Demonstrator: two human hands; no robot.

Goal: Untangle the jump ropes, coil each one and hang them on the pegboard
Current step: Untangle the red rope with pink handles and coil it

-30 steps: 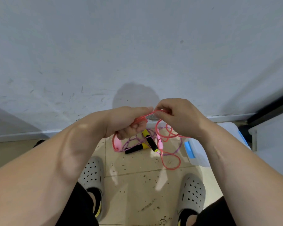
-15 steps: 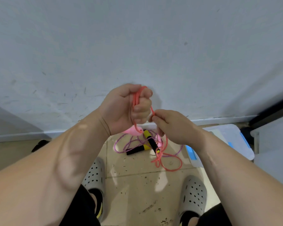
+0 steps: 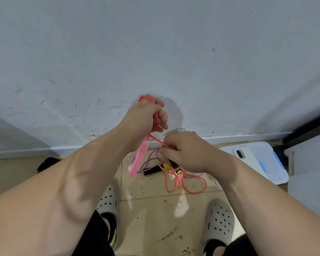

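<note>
Raised higher, left hand (image 3: 146, 117) grips the pink rope (image 3: 139, 160); right hand (image 3: 185, 154) pinches it above purple rope (image 3: 149, 157).

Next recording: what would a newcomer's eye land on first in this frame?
At centre, against the white wall, the left hand grips a bundle of the pink jump rope, its pink handle dangling below, while the right hand pinches a strand of it. On the tiled floor beneath lie loose pink loops and a purple jump rope. At right, a phone rests on a plastic lid.
</note>
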